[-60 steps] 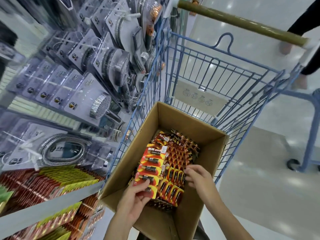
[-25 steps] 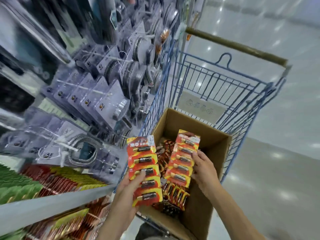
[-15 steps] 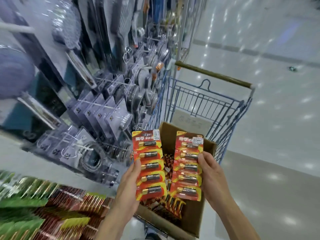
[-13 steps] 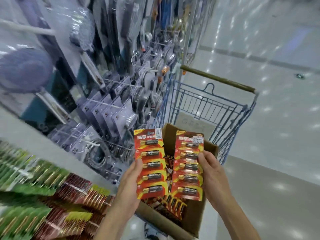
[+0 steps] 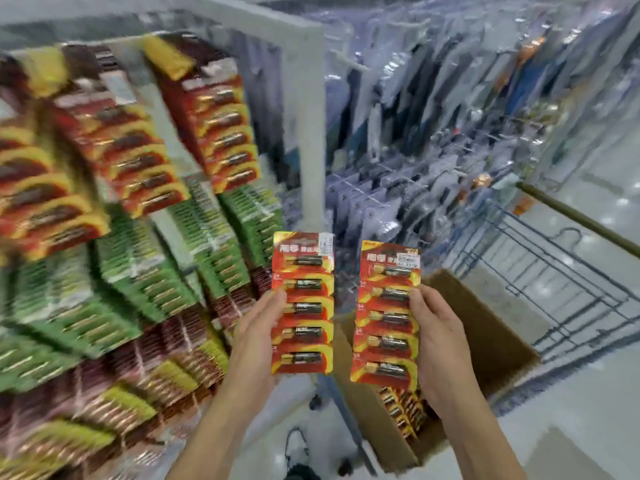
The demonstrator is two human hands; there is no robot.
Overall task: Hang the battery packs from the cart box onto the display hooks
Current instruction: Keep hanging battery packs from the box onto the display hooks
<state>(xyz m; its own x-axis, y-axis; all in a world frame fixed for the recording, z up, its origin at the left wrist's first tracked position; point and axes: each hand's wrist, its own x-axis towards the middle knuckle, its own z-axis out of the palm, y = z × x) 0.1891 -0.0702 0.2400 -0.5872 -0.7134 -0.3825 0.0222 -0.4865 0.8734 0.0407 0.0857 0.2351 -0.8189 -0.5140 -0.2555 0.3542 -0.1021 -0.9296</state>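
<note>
1. The cardboard box point(image 5: 495, 344) is brown with flat, plain walls. It sits in a blue wire cart point(image 5: 568, 282).
2. The left hand point(image 5: 258, 336) pinches a long strip of battery packs point(image 5: 304, 308) by its left edge, thumb on the front. This strip is held up to the left of the box, not inside it.
3. The right hand point(image 5: 438, 344) pinches a second strip point(image 5: 388, 315) by its right edge, thumb on the front. This strip is held up in front of the box's left side.
4. Each strip is a flat, shiny card in red and yellow. Five dark, round batteries lie across it, one under the other. A small white sticker sits near the top of each.
5. The two strips stand upright, side by side, with a gap between them. They do not touch.
6. More red and yellow packs point(image 5: 403, 410) lie inside the box, low down under the right hand.
7. Far to the left of the box hang rows of packs on the display point(image 5: 138, 188). Some are red and yellow, some green, some dark red. They look blurry.
8. Above the box, clear plastic packets point(image 5: 408, 174) hang in rows. They are too blurry to tell what is in them.
9. The cart has thin bars and a brown round handle point(image 5: 581, 220), up and to the right of the box.
</note>
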